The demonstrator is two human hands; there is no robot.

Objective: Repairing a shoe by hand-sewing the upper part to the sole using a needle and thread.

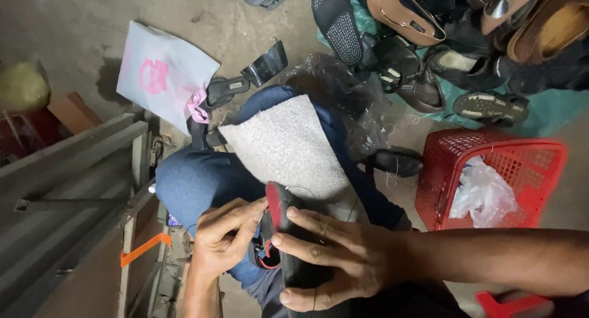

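A black shoe (296,238) with a red inner edge rests on my lap, sole side turned up. My right hand (334,260) wraps over it from the right, fingers spread across the sole. My left hand (226,233) pinches at the shoe's red rim from the left; a thin thread runs near the toe. A pale rough cloth (288,147) lies over my knee, which is clad in blue trousers (196,182).
A red plastic basket (498,171) with a white bag inside stands at the right. Several dark and brown shoes (423,42) lie on a teal sheet at the top right. A white bag with a pink print (161,72) lies top left. A grey metal frame (67,189) stands left.
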